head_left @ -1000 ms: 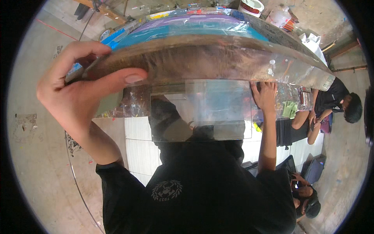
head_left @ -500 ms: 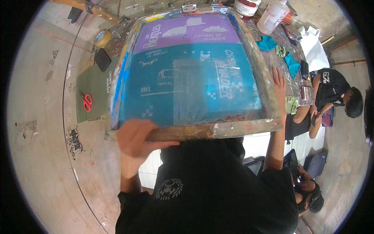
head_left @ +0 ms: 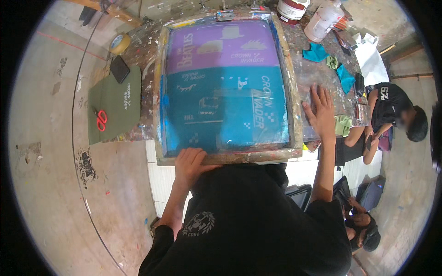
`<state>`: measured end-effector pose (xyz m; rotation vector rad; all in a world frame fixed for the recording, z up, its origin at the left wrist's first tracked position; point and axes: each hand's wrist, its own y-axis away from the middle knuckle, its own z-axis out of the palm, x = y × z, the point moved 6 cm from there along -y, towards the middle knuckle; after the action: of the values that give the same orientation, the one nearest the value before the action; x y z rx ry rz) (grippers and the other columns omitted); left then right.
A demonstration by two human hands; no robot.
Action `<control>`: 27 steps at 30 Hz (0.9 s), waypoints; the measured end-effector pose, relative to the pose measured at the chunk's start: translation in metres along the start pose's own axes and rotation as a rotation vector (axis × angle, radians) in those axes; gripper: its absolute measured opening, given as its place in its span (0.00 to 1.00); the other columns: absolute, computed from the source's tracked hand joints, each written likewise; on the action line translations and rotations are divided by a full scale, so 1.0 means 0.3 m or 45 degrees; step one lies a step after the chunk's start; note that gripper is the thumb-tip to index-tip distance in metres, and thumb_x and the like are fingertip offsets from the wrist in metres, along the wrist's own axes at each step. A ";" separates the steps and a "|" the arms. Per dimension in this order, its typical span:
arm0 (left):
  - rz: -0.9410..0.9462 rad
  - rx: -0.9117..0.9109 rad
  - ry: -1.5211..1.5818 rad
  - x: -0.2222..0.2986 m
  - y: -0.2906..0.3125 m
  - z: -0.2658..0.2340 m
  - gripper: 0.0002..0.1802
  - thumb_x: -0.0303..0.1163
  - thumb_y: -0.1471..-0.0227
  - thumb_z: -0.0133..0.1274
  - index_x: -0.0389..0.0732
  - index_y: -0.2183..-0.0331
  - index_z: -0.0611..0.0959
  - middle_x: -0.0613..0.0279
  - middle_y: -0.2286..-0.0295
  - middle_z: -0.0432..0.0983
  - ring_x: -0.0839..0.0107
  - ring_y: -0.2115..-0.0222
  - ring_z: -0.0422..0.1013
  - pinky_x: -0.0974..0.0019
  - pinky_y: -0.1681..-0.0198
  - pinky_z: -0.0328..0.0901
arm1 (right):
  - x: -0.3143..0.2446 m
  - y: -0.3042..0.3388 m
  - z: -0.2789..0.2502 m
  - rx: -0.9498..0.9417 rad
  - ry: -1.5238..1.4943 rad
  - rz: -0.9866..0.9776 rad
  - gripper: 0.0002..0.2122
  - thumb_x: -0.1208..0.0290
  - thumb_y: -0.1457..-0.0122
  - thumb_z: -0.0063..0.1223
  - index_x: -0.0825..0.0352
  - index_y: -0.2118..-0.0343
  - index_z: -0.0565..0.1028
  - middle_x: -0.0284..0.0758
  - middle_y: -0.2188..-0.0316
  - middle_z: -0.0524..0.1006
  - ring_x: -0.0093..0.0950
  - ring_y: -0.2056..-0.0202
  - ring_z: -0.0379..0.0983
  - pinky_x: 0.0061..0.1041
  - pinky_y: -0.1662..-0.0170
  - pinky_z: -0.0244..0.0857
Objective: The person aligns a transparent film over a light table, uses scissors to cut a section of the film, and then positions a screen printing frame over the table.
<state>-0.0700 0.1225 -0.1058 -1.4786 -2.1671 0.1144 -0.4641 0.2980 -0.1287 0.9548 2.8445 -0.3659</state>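
A screen-printing frame (head_left: pixel 297 110) with a wooden border lies in front of me, its mesh (head_left: pixel 230 101) purple at the far end and teal nearer me, with several pale stencil designs. My left hand (head_left: pixel 189 164) is closed around the near wooden edge, left of its middle, with the fingers on top. My right hand (head_left: pixel 321 110) rests flat, fingers spread, on the table (head_left: pixel 306 83) just right of the frame and apart from it. At the far edge, a metal hinge clamp (head_left: pixel 225 15) meets the frame. Whatever lies beneath the frame is mostly hidden.
Left of the frame, olive fabric (head_left: pixel 117 110) carries red-handled scissors (head_left: pixel 101 120) and a phone (head_left: pixel 120 69); a tape roll (head_left: pixel 120 43) is beyond. At far right stand a tub (head_left: pixel 292 11) and a bottle (head_left: pixel 322 22), near teal scraps (head_left: pixel 316 52). Two people sit at right.
The near end of the frame has come down from a raised tilt, my left hand moving with it. My right hand has shifted slightly left and stays on the table.
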 end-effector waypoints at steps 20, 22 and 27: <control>-0.061 -0.080 0.039 -0.014 0.001 0.011 0.27 0.45 0.70 0.73 0.40 0.69 0.80 0.60 0.68 0.76 0.57 0.65 0.72 0.56 0.61 0.65 | 0.010 0.020 0.030 0.050 -0.050 0.045 0.32 0.49 0.37 0.50 0.62 0.35 0.63 0.48 0.33 0.58 0.48 0.32 0.49 0.46 0.31 0.42; -0.006 -0.048 0.038 -0.005 -0.004 0.007 0.28 0.46 0.70 0.73 0.40 0.69 0.79 0.60 0.68 0.76 0.57 0.65 0.72 0.56 0.61 0.65 | 0.022 0.026 0.030 0.075 -0.049 0.051 0.32 0.49 0.37 0.50 0.62 0.35 0.64 0.49 0.33 0.58 0.48 0.32 0.49 0.47 0.31 0.42; -0.125 -0.129 0.040 -0.029 0.014 0.030 0.29 0.44 0.73 0.75 0.40 0.69 0.79 0.60 0.68 0.76 0.56 0.65 0.72 0.56 0.61 0.65 | 0.017 0.022 0.039 0.074 -0.046 0.070 0.31 0.49 0.38 0.49 0.62 0.35 0.64 0.48 0.33 0.58 0.49 0.32 0.50 0.46 0.32 0.44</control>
<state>-0.0680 0.1184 -0.1183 -1.4148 -2.2451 -0.0531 -0.4637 0.3030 -0.1422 1.0236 2.7833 -0.4572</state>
